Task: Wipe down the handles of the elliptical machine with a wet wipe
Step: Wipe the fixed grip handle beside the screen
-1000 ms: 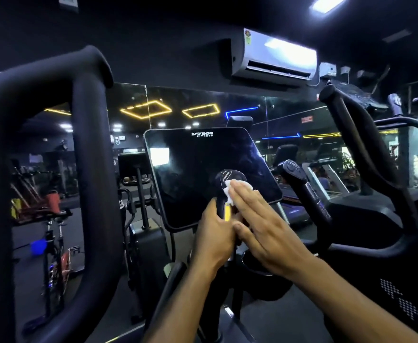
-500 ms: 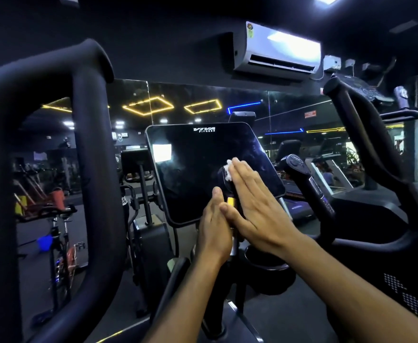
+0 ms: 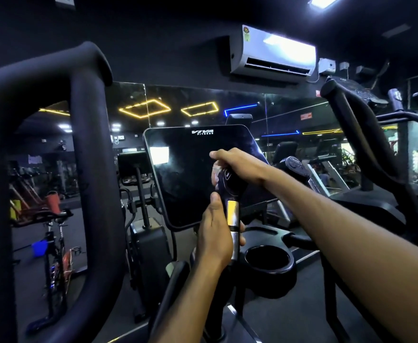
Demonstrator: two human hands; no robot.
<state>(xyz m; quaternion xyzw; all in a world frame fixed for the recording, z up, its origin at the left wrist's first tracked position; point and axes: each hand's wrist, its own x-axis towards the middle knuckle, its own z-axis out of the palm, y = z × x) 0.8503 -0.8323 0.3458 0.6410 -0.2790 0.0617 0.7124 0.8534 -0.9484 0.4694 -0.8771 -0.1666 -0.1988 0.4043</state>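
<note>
We count two hands, one short grip (image 3: 230,191) in front of the console (image 3: 198,174), one wipe (image 3: 215,169). Left hand (image 3: 215,238) curls round the grip's chrome band. Right hand (image 3: 237,164), flat against the grip half a second ago, now curls over its black cap, fingers together. The wipe shows as a pale sliver beneath them; earlier more white showed.
</note>
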